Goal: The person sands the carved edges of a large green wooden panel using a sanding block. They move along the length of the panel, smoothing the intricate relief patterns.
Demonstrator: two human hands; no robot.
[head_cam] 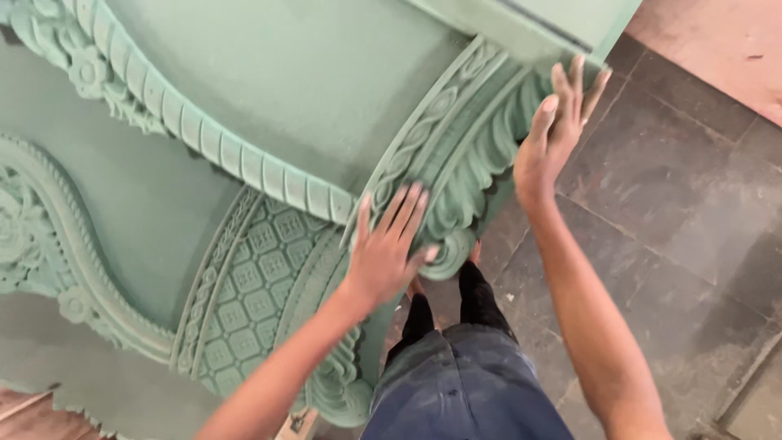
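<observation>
Against the green carved panel [269, 90], which filled the upper left of the head view, both bare hands were pressed flat. The left hand [383, 253] lay palm-down on a scrolled, leaf-carved moulding [464, 155] at the panel's lower corner, its fingers [403, 208] spread and extended, closed on nothing; the fingertips rested on the ridges of the carving just above the curled scroll end [450, 254]. The right hand [554, 134] was set higher and farther to the right, against the outer edge of the same moulding, its fingers [570, 85] straight, held close together and pointing upward, likewise open and gripping nothing. The two hands were near each other but apart, with the leaf carving between them. Left of the left forearm, a band of lattice relief [248, 277] ran diagonally, bordered by a beaded rope moulding [208, 143] that swept across the smooth painted field. Below the hands, the person's dark trousers [464, 383] and bare feet [419, 287] stood on a floor of dark stone tiles [684, 236], close beside the panel's edge. A paler reddish floor strip [717, 49] showed at the upper right corner.
</observation>
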